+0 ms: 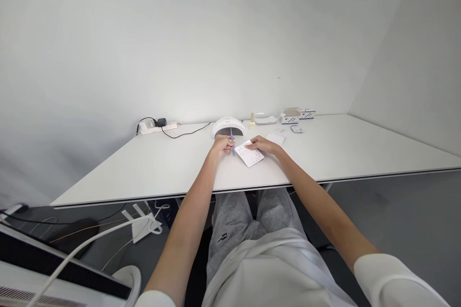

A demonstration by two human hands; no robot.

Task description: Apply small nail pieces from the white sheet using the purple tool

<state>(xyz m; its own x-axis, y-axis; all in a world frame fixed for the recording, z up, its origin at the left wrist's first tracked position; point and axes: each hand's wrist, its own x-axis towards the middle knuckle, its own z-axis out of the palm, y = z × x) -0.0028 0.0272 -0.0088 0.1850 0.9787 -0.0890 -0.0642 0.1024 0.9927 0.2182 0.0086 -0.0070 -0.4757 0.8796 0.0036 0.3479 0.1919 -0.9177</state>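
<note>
My left hand [223, 144] pinches a slim purple tool [232, 140], which stands nearly upright with its thin tip pointing away from me; it resembles tweezers, but its exact kind is too small to tell. In my right hand [262, 144] is a white sticker sheet [249, 155] dotted with small pinkish and dark spots, thumb on top. The sheet is tilted above the table's front half, its left corner close to the purple tool. Just beyond my left hand sits a white dome-shaped nail lamp [228, 126] with a dark opening facing me.
Behind the sheet lies another white sheet [276, 139]. Farther back on the white table [144, 172] stand a small bottle with a gold cap [252, 121], a white tray [265, 120], small boxes [290, 118] and a flat packet [297, 129]. A power strip [158, 127] with cables lies back left.
</note>
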